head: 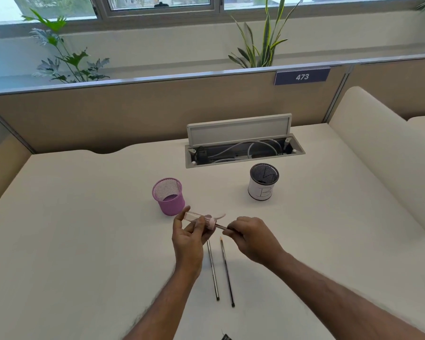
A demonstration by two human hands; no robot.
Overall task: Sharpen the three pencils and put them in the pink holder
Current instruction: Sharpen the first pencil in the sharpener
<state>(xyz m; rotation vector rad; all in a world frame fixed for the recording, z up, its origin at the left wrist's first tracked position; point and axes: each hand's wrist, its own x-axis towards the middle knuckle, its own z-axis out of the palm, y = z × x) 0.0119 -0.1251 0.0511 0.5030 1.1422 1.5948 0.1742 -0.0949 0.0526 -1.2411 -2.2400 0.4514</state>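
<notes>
My left hand (187,238) grips a clear tube-shaped sharpener with a pink end (201,219), held above the desk. My right hand (252,238) pinches a dark pencil (221,226) whose tip sits inside the sharpener's pink end. Two more dark pencils lie side by side on the white desk below my hands: the left pencil (213,273) and the right pencil (227,271), the latter showing a pale pointed tip. The pink mesh holder (169,196) stands upright just behind my left hand, with nothing visible inside it.
A black mesh cup wrapped in white paper marked "B" (263,182) stands at the right rear. Behind it an open cable tray (243,148) is set in the desk (84,229). A white roll (388,153) runs along the right side. Partition walls enclose the back.
</notes>
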